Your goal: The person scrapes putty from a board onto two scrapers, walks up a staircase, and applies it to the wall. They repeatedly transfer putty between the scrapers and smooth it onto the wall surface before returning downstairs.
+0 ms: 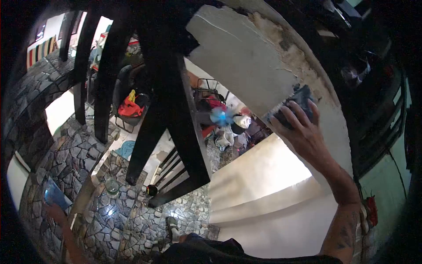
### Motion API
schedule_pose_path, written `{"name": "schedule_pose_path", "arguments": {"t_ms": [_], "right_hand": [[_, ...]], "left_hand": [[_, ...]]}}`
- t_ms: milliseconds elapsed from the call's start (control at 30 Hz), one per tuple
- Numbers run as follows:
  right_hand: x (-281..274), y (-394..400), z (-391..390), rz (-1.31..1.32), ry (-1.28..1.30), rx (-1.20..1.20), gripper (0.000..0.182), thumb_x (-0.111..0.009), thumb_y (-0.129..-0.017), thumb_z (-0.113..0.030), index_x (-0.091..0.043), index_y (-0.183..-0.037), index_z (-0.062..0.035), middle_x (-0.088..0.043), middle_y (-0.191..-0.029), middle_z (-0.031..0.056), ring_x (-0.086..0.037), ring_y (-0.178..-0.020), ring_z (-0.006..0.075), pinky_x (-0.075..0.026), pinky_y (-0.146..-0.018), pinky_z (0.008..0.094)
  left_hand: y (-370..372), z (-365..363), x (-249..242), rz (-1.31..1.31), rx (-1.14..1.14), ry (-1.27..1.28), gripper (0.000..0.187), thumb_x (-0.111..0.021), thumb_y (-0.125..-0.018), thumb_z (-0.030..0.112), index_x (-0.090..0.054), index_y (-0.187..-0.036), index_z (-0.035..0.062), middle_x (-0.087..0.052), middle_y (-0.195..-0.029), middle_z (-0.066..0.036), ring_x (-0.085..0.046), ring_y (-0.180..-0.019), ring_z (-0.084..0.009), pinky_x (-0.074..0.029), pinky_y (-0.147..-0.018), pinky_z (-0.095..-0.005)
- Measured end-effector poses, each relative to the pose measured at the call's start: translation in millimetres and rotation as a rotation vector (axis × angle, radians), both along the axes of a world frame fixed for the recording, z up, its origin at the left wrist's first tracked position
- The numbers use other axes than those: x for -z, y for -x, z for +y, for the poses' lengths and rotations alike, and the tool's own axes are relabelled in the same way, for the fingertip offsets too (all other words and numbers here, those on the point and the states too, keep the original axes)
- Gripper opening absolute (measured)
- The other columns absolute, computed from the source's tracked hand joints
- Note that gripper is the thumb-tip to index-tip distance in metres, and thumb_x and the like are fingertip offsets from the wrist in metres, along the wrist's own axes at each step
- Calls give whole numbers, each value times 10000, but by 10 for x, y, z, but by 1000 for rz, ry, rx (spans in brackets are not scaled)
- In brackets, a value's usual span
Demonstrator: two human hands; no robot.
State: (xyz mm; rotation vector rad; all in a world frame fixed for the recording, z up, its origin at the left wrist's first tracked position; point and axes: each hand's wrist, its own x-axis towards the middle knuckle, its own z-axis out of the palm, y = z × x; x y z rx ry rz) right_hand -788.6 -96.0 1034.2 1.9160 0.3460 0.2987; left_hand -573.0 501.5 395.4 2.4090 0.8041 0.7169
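My right hand (306,136) is raised, its fingers spread over a dark, rough-edged pad (303,94) that they press against the wall. Whether the pad is a sponge or folded sandpaper cannot be made out. Under it runs a pale plastered patch (246,53), with a brown, flaking strip (292,48) along its upper right edge. Low on the left, my left hand (56,213) is closed on the lower edge of a flat, shiny bluish plate (56,195), held away from the wall above the stone floor.
Dark wooden beams (176,101) slant through the middle. Stone-paved steps and floor (127,211) lie below, with a glass jar (112,188) standing there. A chair (127,110) holds red and yellow cloth. Heaped clothes (226,136) sit farther down, near a blue fan (222,116).
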Motion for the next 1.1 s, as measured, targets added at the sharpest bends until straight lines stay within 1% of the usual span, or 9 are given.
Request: {"name": "schedule_pose_path", "arguments": {"t_ms": [133,333,433,500,533,600,633,767,1100], "right_hand": [[-232,-451,635,-81,86,-187,539,-658,-718,-166,-522,-1220,-303,-425,-1249,59,-382,-1220,230,-167,-1051,518],[-422,-1808,819,-105,246,-433,567,-632,-760,-97,-477,-1254,-328,-422,-1272,47,-376,-1223,214,-194,-1046,514],[-387,-2063,887,-101,324,-460,545,-632,-763,-87,-492,-1236,-319,-433,-1262,48,-371,-1225,209,-191,-1048,518],[-365,-2145,901,-112,333,-477,531,-631,-762,-79,-502,-1224,-308,-439,-1257,48,-373,-1222,209,-189,-1050,516],[-350,-2170,913,-110,337,-475,528,-629,-764,-76,-502,-1223,-303,-439,-1258,49,-377,-1219,209,-191,-1048,517],[-330,-2206,931,-110,345,-467,520,-626,-768,-69,-502,-1221,-293,-440,-1260,50,-384,-1214,209,-197,-1042,518],[-313,-2222,928,-114,334,-456,520,-626,-767,-68,-501,-1220,-290,-439,-1262,51,-389,-1210,208,-200,-1038,517],[-260,-2312,896,-111,297,-428,516,-629,-758,-71,-501,-1212,-281,-451,-1256,52,-405,-1201,205,-203,-1030,515],[-168,-2128,896,-110,281,-310,486,-628,-755,-64,-534,-1182,-276,-474,-1264,47,-439,-1180,197,-182,-1038,518]], "left_hand": [[31,-12,-57,-15,10,23,592,-378,-924,467,-369,-1314,21,-406,-1310,-242,-409,-1185,-404,-335,-969,-478],[122,-90,-197,-53,-2,83,584,-372,-931,453,-346,-1328,25,-395,-1318,-242,-403,-1188,-409,-334,-971,-474],[92,-119,-197,284,-46,38,574,-384,-934,431,-313,-1347,38,-403,-1310,-245,-425,-1167,-404,-349,-952,-470],[87,-51,-52,342,8,-38,560,-398,-937,408,-305,-1350,42,-411,-1304,-244,-439,-1157,-395,-355,-944,-468],[43,104,294,246,86,-23,552,-405,-937,396,-307,-1349,42,-415,-1302,-242,-444,-1155,-390,-355,-943,-469],[42,135,334,19,159,6,542,-420,-936,377,-309,-1347,41,-424,-1297,-236,-454,-1149,-381,-358,-941,-467],[83,17,91,-109,155,20,539,-428,-935,369,-309,-1346,41,-430,-1294,-231,-459,-1145,-377,-359,-940,-465],[142,-119,-145,-94,62,-54,537,-436,-932,371,-324,-1335,35,-435,-1291,-226,-461,-1144,-377,-365,-935,-460],[161,18,-11,-69,78,39,545,-441,-924,387,-367,-1301,0,-436,-1289,-235,-470,-1133,-387,-390,-919,-451]]}}
